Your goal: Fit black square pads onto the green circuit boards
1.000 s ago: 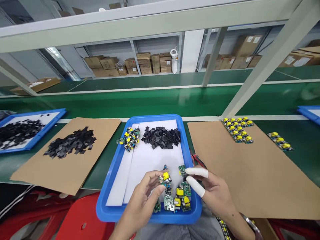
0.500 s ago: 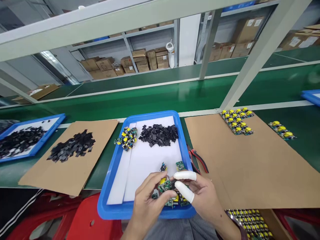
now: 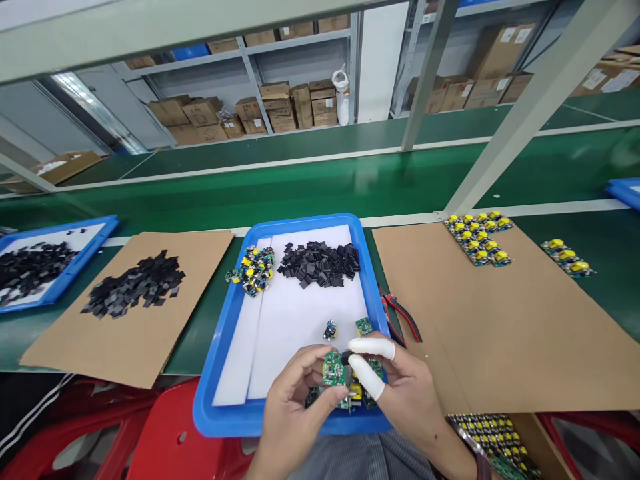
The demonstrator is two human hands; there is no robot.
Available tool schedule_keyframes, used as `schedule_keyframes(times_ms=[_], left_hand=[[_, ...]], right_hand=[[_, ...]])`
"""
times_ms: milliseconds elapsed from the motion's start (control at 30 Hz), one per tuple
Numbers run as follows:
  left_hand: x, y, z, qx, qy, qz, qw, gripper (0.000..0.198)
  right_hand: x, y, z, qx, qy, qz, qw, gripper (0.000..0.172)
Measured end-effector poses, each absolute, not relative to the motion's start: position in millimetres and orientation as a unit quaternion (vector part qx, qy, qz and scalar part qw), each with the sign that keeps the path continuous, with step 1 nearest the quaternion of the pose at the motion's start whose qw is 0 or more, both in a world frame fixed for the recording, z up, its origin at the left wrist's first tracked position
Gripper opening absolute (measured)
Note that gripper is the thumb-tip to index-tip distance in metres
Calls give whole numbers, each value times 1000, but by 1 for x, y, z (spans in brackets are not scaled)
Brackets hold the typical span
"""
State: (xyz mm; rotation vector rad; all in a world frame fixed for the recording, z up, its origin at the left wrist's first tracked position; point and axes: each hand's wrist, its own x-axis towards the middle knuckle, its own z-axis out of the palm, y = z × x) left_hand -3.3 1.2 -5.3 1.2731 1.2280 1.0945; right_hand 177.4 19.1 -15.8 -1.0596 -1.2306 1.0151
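Observation:
My left hand [image 3: 300,393] pinches a small green circuit board [image 3: 334,369] over the near end of the blue tray [image 3: 204,407]. Against the board's right edge, my right hand [image 3: 400,380] grips a small black piece [image 3: 346,357] between thumb and forefinger, both in white finger cots. Below the hands lie several more boards with yellow parts [image 3: 356,392], partly covered by my fingers. A small dark component [image 3: 330,330] and a green board [image 3: 364,326] rest on the white liner just beyond. Farther up the tray sit a heap of black pieces [image 3: 320,264] and a cluster of boards [image 3: 257,269].
Red-handled pliers [image 3: 403,319] lie right of the tray. Cardboard [image 3: 480,333] on the right bears rows of boards [image 3: 477,237]. Left cardboard [image 3: 165,340] carries a black pile [image 3: 135,287]. A box of boards [image 3: 500,440] stands low right, a red stool [image 3: 170,433] low left.
The board in my left hand has turned so its green face shows more squarely, and the black piece sits at its upper right edge. The view has shifted slightly.

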Motion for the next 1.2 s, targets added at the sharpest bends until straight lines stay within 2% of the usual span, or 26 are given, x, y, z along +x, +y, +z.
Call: schedule_keyframes(times_ms=[133, 333, 500, 633, 1200], left_hand=[[2, -1, -2, 484, 515, 494, 507, 32], [-3, -5, 2, 470, 476, 451, 591, 20], [-6, -2, -9, 468, 497, 479, 552, 36], [-4, 0, -7, 497, 481, 484, 536, 31], [-1, 5, 1, 622, 464, 494, 391, 39]], right_hand=[[174, 18, -14, -442, -521, 455, 572, 29], [173, 18, -14, -450, -515, 472, 556, 24], [171, 17, -4, -457, -525, 475, 538, 17], [169, 14, 1, -459, -531, 482, 524, 15], [175, 11, 4, -454, -627, 411, 480, 18]])
